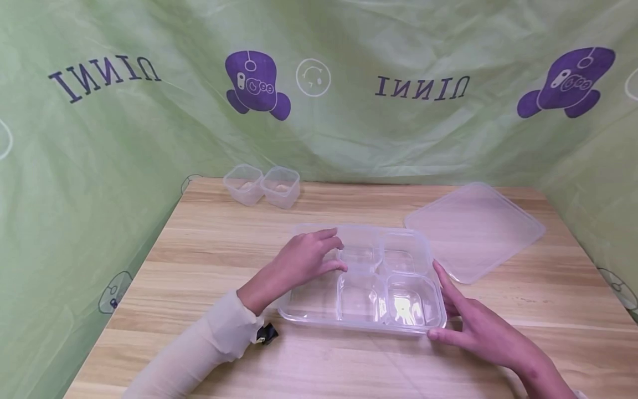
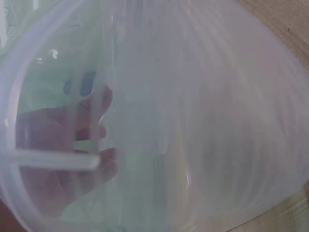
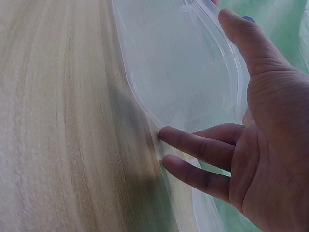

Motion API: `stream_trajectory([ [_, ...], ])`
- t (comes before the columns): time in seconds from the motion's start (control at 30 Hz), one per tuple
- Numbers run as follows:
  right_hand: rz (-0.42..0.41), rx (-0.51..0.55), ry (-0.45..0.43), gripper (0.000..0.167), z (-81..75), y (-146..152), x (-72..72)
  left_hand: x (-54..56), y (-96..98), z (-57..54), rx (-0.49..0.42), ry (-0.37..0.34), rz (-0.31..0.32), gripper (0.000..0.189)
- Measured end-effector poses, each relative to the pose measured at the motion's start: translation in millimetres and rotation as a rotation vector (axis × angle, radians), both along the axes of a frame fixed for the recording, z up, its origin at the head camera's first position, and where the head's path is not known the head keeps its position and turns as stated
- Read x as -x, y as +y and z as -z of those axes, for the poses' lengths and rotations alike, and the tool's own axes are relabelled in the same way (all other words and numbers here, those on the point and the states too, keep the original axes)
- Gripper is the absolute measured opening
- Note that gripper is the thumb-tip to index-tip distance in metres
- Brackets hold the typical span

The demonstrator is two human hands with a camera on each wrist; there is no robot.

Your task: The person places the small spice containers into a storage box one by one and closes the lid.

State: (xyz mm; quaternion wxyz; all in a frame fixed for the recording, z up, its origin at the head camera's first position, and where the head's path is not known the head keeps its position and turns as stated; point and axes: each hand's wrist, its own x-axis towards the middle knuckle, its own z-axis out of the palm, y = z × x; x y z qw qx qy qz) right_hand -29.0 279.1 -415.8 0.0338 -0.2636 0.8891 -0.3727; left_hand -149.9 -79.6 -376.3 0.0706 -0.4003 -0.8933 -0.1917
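A clear plastic lunch box [image 1: 319, 324] stands on the table, with several small square cups in its right part, among them a front right cup [image 1: 411, 302]. My left hand [image 1: 309, 256] is over the box's left part, thumb and fingers apart beside the back middle cup [image 1: 361, 249]. Seen through cloudy plastic in the left wrist view, the left hand [image 2: 58, 154] shows nothing between its fingers; contact cannot be made out. The right hand [image 1: 473, 321] rests against the box's right end, thumb at the front corner. In the right wrist view its fingers [image 3: 203, 147] are extended and spread.
Two small clear cups, a left one [image 1: 244, 185] and a right one [image 1: 281, 187], stand side by side at the table's back left. A flat translucent lid [image 1: 476, 230] lies behind the box to the right. Green printed cloth [image 1: 339, 138] surrounds the wooden table [image 1: 214, 244].
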Motion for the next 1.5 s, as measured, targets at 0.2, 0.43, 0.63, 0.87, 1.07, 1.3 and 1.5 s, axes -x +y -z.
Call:
stream_trajectory([
  [0.2,0.004,-0.006,-0.001,0.119,0.2,0.2,0.5,0.7,1.7,-0.1,-0.005,0.000,0.007,0.037],
  [0.43,0.002,-0.001,-0.011,0.119,0.7,0.4,0.3,0.9,2.4,2.5,0.010,-0.003,0.008,0.035],
  [0.63,0.001,0.000,-0.019,0.119,1.0,0.1,0.4,1.0,2.7,2.4,0.024,-0.001,0.009,0.034],
  [0.87,0.007,-0.006,-0.019,0.118,0.7,-0.4,-0.2,1.2,3.4,0.5,0.036,-0.029,0.028,0.029],
  [1.07,0.026,-0.009,-0.040,0.118,0.4,-0.7,-0.8,1.6,3.1,1.0,0.044,-0.026,0.038,0.026],
  [1.3,0.008,-0.005,-0.030,0.118,-0.2,-0.6,-0.2,1.6,4.6,-0.4,0.062,-0.072,0.032,0.019],
  [1.5,0.021,-0.003,-0.038,0.118,0.4,-0.1,-0.1,-0.2,5.3,-1.2,0.075,-0.095,0.023,0.019],
])
